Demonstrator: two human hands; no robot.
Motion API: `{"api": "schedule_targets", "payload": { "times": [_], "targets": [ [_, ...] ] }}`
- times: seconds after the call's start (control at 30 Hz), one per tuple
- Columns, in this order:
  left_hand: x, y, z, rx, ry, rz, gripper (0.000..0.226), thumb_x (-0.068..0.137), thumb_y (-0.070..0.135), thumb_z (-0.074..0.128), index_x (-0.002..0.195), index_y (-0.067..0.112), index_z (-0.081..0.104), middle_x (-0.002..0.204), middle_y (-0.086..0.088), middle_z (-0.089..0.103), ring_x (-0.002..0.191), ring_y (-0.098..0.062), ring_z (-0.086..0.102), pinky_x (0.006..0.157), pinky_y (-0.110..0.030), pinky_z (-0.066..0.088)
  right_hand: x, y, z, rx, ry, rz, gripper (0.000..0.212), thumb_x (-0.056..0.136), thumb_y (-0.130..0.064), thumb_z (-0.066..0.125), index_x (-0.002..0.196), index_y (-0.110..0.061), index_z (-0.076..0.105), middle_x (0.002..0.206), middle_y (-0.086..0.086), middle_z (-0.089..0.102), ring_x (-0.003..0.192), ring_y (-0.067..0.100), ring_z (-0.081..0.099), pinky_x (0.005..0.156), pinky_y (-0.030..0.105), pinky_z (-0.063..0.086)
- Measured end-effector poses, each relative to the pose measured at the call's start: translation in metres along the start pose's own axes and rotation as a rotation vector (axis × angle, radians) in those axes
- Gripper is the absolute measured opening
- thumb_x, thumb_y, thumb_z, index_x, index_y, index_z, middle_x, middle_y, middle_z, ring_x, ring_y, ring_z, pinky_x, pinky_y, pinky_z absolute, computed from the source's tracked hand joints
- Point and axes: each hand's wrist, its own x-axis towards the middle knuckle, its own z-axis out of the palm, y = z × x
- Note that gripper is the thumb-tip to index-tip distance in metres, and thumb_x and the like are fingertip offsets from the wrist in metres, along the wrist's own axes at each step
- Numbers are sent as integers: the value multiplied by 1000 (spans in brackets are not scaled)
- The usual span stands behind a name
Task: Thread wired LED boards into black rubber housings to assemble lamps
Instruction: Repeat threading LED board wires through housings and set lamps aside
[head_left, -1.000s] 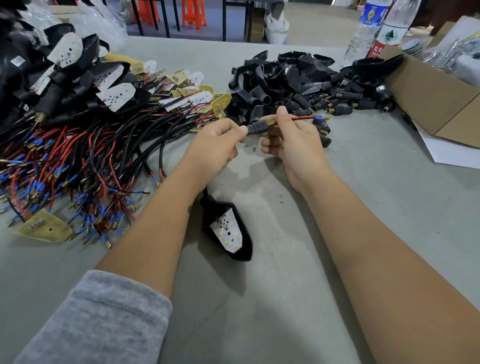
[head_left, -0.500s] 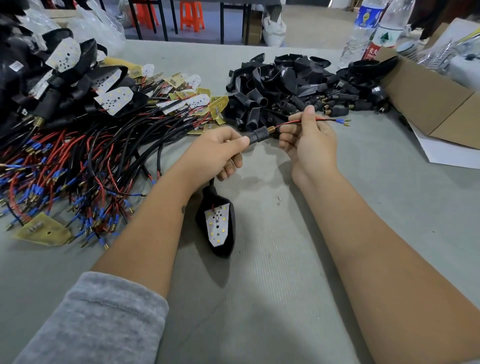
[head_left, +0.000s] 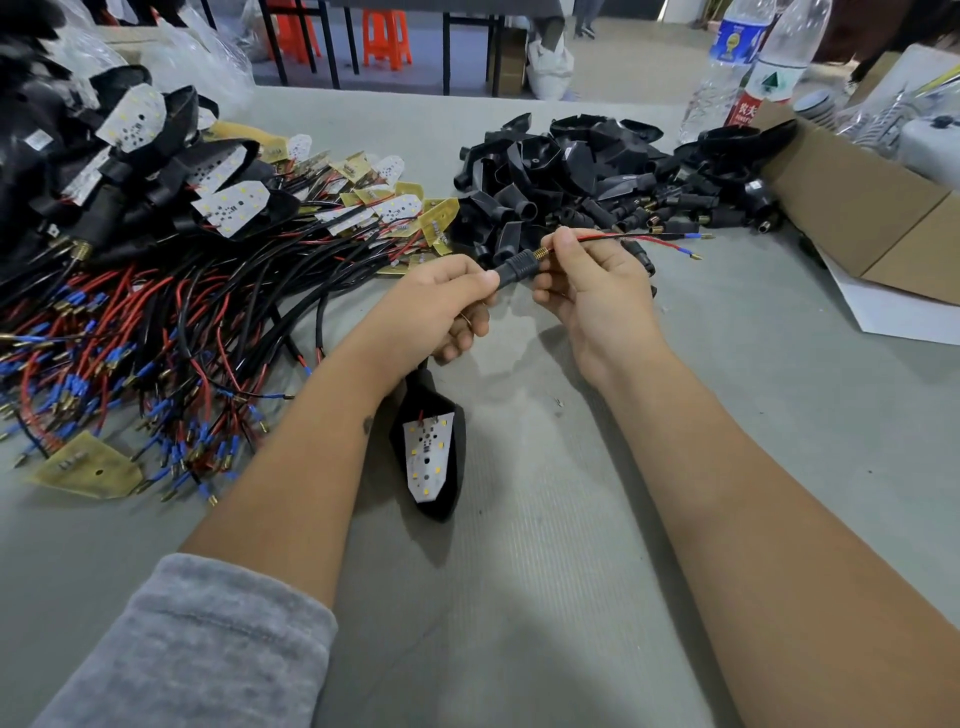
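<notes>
LED board (head_left: 427, 456) seated in housing (head_left: 451, 496), wires (head_left: 636, 239) pinched

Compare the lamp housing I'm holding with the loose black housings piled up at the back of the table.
The held housing has a white LED board seated in its wide end; the piled housings look empty. The held one has red and black wires coming out of its stem, pinched by the right hand; the piled ones show none. The left hand grips its stem; the pile lies loose. Both are black rubber.

left hand (head_left: 436, 306) gripping the black rubber housing stem (head_left: 516, 268), right hand (head_left: 592, 291) pinching the red and black wires (head_left: 639, 240) just past its brass end, white LED board (head_left: 428, 457) hanging below the stem
</notes>
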Motion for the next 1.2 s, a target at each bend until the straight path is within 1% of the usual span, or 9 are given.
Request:
{"api": "schedule_targets", "payload": {
  "times": [0.13, 0.3, 0.47, 0.6, 0.67, 0.77, 0.87, 0.97, 1.2],
  "targets": [
    [-2, 1, -1, -5, 0, -18, 27, 99, 21, 49, 74, 14, 55, 53, 4, 57, 43, -8, 46, 38, -17, 34, 0, 3, 1, -36, 62, -31, 17, 99, -14, 55, 85, -9, 63, 72, 4, 63, 59, 11, 57, 61, 22, 52],
    [0, 1, -3, -109, 80, -132, 33, 97, 19, 49, 66, 10, 55, 53, -2, 59, 47, -13, 50, 49, -21, 43, 7, -3, -9, 86, 202, -44, 16, 100, -13, 54, 86, -7, 60, 68, 4, 58, 58, 11, 57, 56, 21, 50],
    [-2, 3, 0, -120, 73, -62, 34, 102, 20, 43, 74, 6, 56, 57, -5, 64, 48, -13, 58, 50, -21, 50, 4, -4, -6, 199, 187, -21, 15, 102, -17, 50, 93, -7, 57, 69, 8, 59, 59, 13, 61, 56, 22, 52],
    [-5, 2, -2, -133, 43, -6, 26, 103, 24, 45, 83, 10, 54, 65, -6, 67, 56, -18, 65, 54, -26, 53, 4, -6, -7, 260, 215, -28, 19, 103, -19, 48, 89, -9, 57, 68, 6, 57, 60, 14, 60, 60, 23, 53],
    [-6, 1, -4, -62, 39, 27, 23, 102, 24, 47, 83, 13, 53, 65, -5, 67, 52, -19, 62, 48, -24, 50, 4, -6, -8, 276, 210, -17, 19, 103, -19, 48, 89, -10, 58, 67, 6, 57, 61, 14, 60, 61, 23, 54],
    [-5, -1, -5, 22, 101, 72, 21, 100, 23, 48, 80, 16, 53, 59, -2, 63, 42, -15, 52, 44, -22, 44, 3, -6, -6, 280, 116, 41, 16, 102, -19, 49, 94, -10, 59, 68, 6, 59, 62, 16, 61, 63, 25, 55],
    [-2, -2, -1, -5, 151, 83, 19, 93, 21, 47, 74, 16, 51, 54, 0, 58, 38, -14, 47, 42, -22, 40, 1, -3, 1, 227, 8, 73, 16, 102, -20, 48, 98, -10, 59, 71, 7, 63, 62, 16, 62, 65, 26, 56],
    [-3, -1, 2, -23, 166, 85, 20, 90, 18, 45, 71, 16, 49, 54, -1, 56, 39, -15, 46, 43, -24, 39, -1, 0, 4, 150, -43, 69, 20, 101, -20, 50, 92, -6, 62, 73, 7, 63, 62, 14, 61, 65, 25, 56],
    [-4, -2, -1, 123, 92, 85, 20, 98, 18, 47, 79, 14, 53, 62, -2, 65, 49, -19, 62, 48, -21, 47, 2, 0, -2, 113, 104, 7, 23, 101, -18, 52, 86, -4, 62, 65, 3, 63, 57, 10, 60, 60, 22, 54]
  ]
}}
